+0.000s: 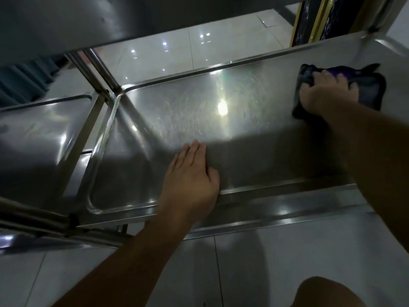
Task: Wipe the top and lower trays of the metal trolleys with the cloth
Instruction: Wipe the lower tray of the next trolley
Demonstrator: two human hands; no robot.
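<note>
A shiny steel lower tray (181, 111) of a trolley fills the middle of the view, with streaky wipe marks around a bright light reflection. My right hand (327, 94) grips a dark grey and purple cloth (371, 89) and presses it on the tray's far right part. My left hand (190, 176) lies flat with straight fingers on the tray's near rim, fingertips on the tray floor. The underside of the top tray (66, 21) hangs overhead at the upper left.
A second trolley's lower tray (37, 134) stands close on the left, with upright steel posts (99, 69) between the two. Glossy floor tiles (287, 262) lie below and beyond. A gold-framed dark panel (309, 21) stands at the back right. My knee (325, 293) shows at the bottom.
</note>
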